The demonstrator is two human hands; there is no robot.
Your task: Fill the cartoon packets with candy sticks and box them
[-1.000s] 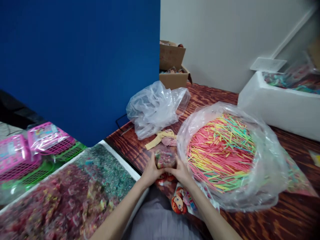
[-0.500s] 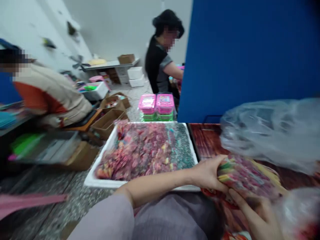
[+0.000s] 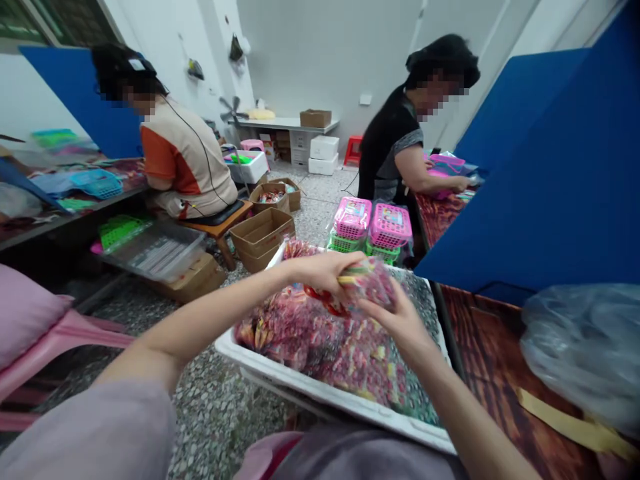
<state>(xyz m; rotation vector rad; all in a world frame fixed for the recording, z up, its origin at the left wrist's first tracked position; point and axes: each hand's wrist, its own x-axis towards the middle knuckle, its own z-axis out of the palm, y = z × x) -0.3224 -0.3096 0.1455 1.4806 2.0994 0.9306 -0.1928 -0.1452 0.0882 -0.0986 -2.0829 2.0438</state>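
My left hand [image 3: 323,272] is closed around one end of a bundle of small clear-wrapped packets [image 3: 370,279], pink and yellow-green. From the other side, my right hand [image 3: 395,312] grips the same bundle. Both hands hold it above a white foam box [image 3: 320,385], whose wall slants across in front of me. Many similar pink packets [image 3: 320,343] fill most of that box, with a greenish, glittery layer along its right side. Something red shows below my left hand; its kind cannot be made out. What the packets contain is unclear.
Pink and green plastic baskets [image 3: 373,223] stand stacked beyond the box. To the right is a wood-patterned table [image 3: 485,340] with clear plastic bags [image 3: 575,353] and a yellow strip [image 3: 565,420]. Two people sit working nearby. Cardboard boxes [image 3: 263,233] and a pink chair [image 3: 75,327] are at left.
Both hands have carried the packet bundle leftward from over the table to above the foam box. The view has turned right, showing more of both people.
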